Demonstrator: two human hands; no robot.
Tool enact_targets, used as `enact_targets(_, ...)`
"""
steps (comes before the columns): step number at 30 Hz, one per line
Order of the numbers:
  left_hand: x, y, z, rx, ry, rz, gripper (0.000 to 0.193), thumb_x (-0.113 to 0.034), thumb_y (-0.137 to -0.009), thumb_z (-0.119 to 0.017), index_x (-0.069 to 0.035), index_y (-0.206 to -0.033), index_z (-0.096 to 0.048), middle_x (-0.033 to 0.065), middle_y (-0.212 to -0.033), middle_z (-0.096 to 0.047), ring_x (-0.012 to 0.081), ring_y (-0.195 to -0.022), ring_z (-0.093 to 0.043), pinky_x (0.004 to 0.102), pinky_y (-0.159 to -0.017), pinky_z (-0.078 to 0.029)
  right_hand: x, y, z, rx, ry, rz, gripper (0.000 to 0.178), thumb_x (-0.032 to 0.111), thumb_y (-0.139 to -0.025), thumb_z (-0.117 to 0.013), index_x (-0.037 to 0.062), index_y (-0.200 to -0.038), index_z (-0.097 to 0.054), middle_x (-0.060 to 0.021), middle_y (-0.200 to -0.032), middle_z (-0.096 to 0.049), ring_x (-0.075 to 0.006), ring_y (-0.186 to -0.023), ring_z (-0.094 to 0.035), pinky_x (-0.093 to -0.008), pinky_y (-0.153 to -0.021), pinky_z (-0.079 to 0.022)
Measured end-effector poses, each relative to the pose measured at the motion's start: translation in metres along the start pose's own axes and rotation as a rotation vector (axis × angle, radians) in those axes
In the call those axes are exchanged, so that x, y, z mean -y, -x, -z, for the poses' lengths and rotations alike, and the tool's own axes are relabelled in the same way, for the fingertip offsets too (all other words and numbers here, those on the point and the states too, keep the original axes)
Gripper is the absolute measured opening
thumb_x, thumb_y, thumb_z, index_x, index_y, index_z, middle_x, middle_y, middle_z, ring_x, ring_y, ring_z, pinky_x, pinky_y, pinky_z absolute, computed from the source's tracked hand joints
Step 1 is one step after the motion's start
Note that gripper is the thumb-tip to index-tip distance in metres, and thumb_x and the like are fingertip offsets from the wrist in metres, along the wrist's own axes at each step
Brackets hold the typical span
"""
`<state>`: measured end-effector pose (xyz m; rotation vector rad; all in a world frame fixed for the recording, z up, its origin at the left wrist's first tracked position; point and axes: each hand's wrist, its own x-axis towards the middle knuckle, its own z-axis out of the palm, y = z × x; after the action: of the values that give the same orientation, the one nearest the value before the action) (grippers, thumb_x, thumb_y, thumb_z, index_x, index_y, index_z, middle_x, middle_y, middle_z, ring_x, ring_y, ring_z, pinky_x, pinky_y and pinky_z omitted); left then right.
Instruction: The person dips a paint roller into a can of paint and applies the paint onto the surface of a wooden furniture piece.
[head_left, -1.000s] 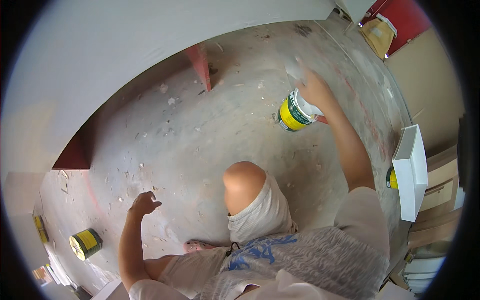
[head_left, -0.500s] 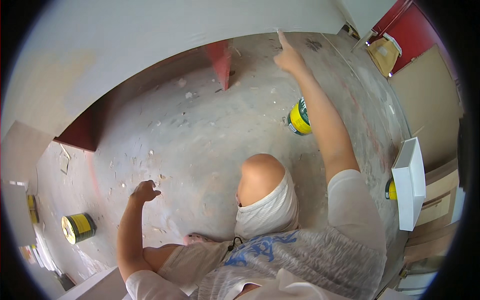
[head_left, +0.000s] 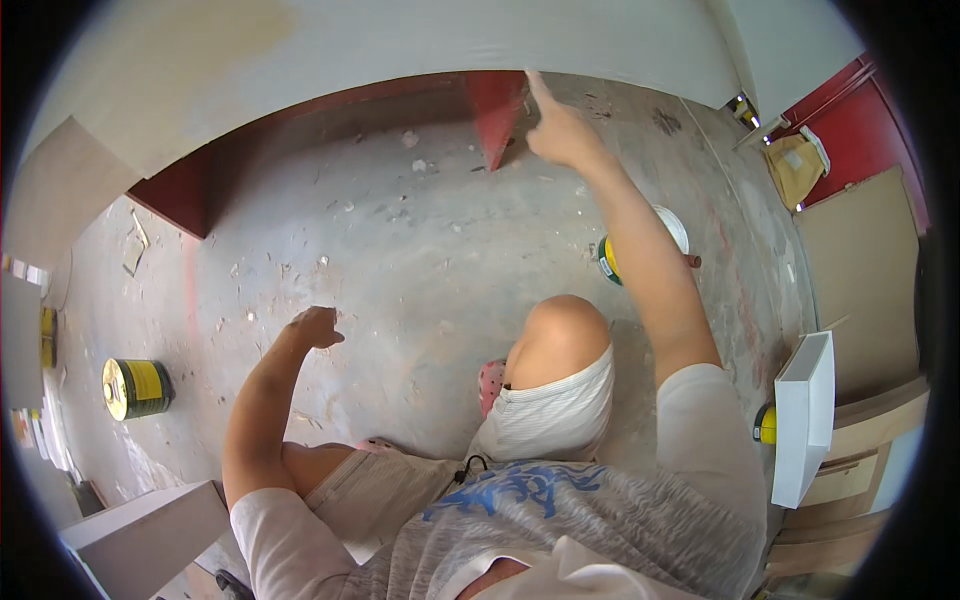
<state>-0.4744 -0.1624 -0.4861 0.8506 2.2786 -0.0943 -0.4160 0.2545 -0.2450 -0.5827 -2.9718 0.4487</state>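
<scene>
Overhead, at the lower edge of a large white panel, is my right hand. Its index finger is stretched out with the fingertip at that edge; the other fingers are partly folded, and no object shows in the hand. My left hand hangs over the grey floor beside my bent leg, its fingers loosely curled with nothing visible in them. Under the panel, near my right hand, a red upright support reaches down. A yellow and green bucket is partly covered by my right forearm.
Another yellow and dark green bucket stands at the left. A white box-like piece is at the right, beside leaning boards. A tan bag hangs by a red door. Debris dots the concrete floor.
The view has shifted, with the scene sitting differently in it. My right fingertip has moved left along the panel's edge, close to the red support. My left hand remains loosely curled.
</scene>
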Motion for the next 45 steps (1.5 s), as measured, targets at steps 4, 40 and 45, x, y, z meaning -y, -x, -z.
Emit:
enact_targets(4,-0.017,-0.008,0.011,-0.03,-0.014,-0.045,0.044,-0.033,-0.07,-0.068,-0.004,-0.103,-0.059,0.0155,-0.103,-0.062,0.0309,-0.099,-0.057,0.0397,-0.083,-0.047,0.027,-0.01,-0.009,-0.076,0.029,0.006,0.087,0.008,-0.068,-0.05,0.0211,-0.144,-0.008,-0.0231,-0.098,-0.061,-0.0384,-0.097,-0.057,-0.0418,-0.083,-0.044)
enact_targets(40,-0.001,-0.018,-0.007,0.109,-0.039,-0.007,0.052,-0.034,-0.069,-0.071,0.001,-0.105,-0.058,0.0212,-0.103,-0.061,0.0327,-0.102,-0.057,0.039,-0.087,-0.045,-0.305,0.106,0.002,0.527,0.611,-0.32,0.035,0.03,-0.072,-0.065,0.0015,-0.093,-0.065,-0.0212,-0.091,-0.064,-0.0343,-0.086,-0.062,-0.0429,-0.071,-0.05)
enact_targets(45,-0.002,-0.044,-0.014,0.173,-0.064,-0.043,0.054,-0.039,-0.073,-0.069,-0.002,-0.11,-0.056,0.0202,-0.106,-0.06,0.0325,-0.106,-0.054,0.0397,-0.09,-0.043,-0.319,0.112,-0.04,0.604,0.694,-0.307,0.025,0.016,-0.071,-0.06,0.0032,-0.091,-0.066,-0.0185,-0.095,-0.065,-0.0293,-0.085,-0.064,-0.0415,-0.073,-0.051)
